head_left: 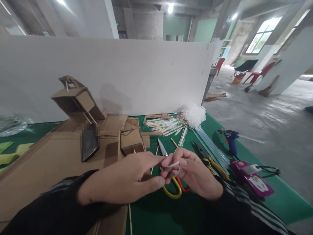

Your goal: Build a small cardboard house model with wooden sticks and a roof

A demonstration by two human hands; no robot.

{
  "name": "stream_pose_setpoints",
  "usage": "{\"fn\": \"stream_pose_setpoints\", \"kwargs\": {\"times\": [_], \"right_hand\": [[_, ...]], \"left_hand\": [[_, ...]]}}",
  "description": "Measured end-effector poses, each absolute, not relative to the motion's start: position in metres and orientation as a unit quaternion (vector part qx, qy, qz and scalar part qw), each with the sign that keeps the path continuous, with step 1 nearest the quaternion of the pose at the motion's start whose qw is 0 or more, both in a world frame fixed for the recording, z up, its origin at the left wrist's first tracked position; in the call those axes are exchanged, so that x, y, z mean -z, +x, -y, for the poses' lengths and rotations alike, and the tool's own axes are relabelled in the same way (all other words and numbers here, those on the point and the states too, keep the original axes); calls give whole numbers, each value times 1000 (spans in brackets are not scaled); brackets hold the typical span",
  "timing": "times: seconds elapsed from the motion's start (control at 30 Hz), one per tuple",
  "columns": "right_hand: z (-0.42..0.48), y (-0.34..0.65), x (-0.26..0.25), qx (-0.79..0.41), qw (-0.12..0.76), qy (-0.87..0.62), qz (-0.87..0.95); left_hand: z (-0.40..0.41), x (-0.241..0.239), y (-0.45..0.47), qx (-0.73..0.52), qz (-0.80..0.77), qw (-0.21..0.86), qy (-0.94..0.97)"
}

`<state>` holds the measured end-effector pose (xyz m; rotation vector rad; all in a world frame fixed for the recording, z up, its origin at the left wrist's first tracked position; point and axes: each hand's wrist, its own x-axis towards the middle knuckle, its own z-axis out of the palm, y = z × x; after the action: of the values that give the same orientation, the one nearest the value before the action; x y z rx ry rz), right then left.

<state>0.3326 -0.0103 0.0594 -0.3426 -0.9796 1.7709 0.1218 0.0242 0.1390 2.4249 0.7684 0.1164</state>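
Observation:
My right hand point(195, 171) is closed, thumb against its fingers, on a thin white rubber band point(174, 164) that loops about the fingertips. From the left, my left hand point(132, 174) reaches over with its index finger out to the right fingertips. Its thumb is held apart below; the other fingers are mostly hidden. Under the hands lie scissors point(176, 195) with a yellow and a red handle, blades pointing away. Behind my left hand stands a small open cardboard box point(132, 140). A tangle of white rubber bands point(194, 116) sits at the back.
At left, a cardboard model point(81, 101) and a dark phone-like slab point(89, 143) stand on cardboard sheets point(61, 150). Thin sticks point(166, 125) lie behind. Pliers point(217, 166), clear glue sticks point(210, 143), a blue glue gun point(230, 142) and a purple power strip point(253, 179) are right.

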Motion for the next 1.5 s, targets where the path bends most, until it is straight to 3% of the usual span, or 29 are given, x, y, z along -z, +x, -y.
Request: {"fn": "stream_pose_setpoints", "kwargs": {"times": [0.5, 0.63, 0.7, 0.8, 0.87, 1.0, 1.27, 1.5], "right_hand": [[37, 342, -73, -729, 520, -139, 424], [47, 352, -67, -720, 431, -161, 519], [50, 355, -67, -681, 400, -228, 569], [53, 350, -68, -536, 457, -400, 587], [56, 340, -68, -501, 438, -440, 603], [67, 312, -63, -600, 337, -388, 613], [74, 293, -44, -728, 334, -327, 502], [73, 289, -32, -710, 343, -349, 506]], "left_hand": [[-22, -141, 104, -86, -257, 309, 912], [-6, -136, 95, -109, -251, 257, 927], [3, -133, 93, -111, -232, 210, 943], [15, -128, 92, -105, -198, 133, 965], [19, -124, 93, -108, -176, 82, 975], [23, -113, 96, -136, -152, 9, 979], [27, -111, 95, -135, -142, -3, 981], [20, -114, 91, -94, -174, 51, 979]]}}
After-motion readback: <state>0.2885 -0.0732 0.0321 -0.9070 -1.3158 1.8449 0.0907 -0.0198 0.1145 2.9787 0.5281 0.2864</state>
